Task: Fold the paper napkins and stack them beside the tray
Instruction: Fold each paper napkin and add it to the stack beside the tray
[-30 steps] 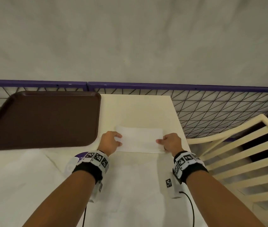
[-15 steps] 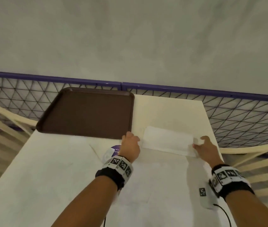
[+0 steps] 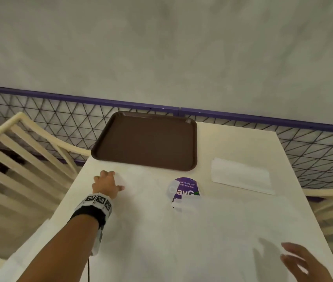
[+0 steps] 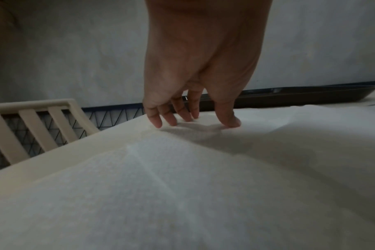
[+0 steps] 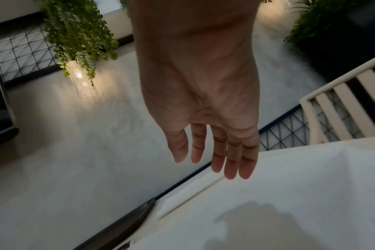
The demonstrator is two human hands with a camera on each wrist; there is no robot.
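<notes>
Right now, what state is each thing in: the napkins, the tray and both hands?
Folded napkin: folded flat, lying on the table to the right of the tray, untouched.
Unfolded napkin: spread open on the table, not yet folded.
Tray: nothing on it.
Left hand: fingertips pressing on the unfolded napkin's far corner.
Right hand: open, above the table, holding nothing.
Round sticker: partly covered by napkin paper.

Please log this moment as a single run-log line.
left hand: fingertips on unfolded napkin | right hand: open, above table | folded napkin: beside tray
</notes>
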